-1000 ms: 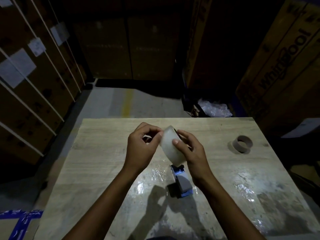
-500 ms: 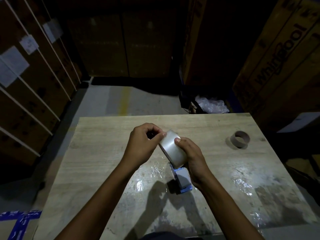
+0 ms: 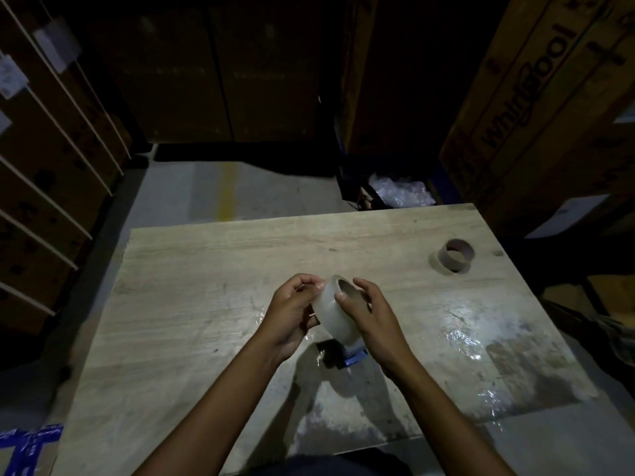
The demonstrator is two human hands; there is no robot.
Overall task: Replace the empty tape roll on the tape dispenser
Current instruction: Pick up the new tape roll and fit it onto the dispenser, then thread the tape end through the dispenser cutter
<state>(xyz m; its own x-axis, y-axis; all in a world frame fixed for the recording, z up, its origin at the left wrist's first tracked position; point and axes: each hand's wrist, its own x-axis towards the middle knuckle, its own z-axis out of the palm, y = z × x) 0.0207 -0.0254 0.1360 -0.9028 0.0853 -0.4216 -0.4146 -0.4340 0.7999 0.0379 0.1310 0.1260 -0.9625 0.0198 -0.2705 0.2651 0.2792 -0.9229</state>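
Observation:
A full roll of clear tape (image 3: 335,312) is held above the middle of the wooden table (image 3: 192,290). My left hand (image 3: 292,314) grips its left side, fingertips pinched at the top edge. My right hand (image 3: 369,317) holds its right side, thumb at the core hole. Under the roll lies the blue tape dispenser (image 3: 354,355), mostly hidden by the roll and my right hand. The empty brown cardboard core (image 3: 455,254) stands on the table at the far right.
Shiny plastic film (image 3: 464,341) sticks to the table's right half. Tall cardboard boxes (image 3: 536,108) surround the table, close on the right. A dark bin with bubble wrap (image 3: 400,194) sits beyond the far edge. Blue tape (image 3: 27,441) marks a box at lower left.
The roll has tipped in my hands so its core hole now faces up. Both hands have come slightly lower and nearer, hiding more of the dispenser.

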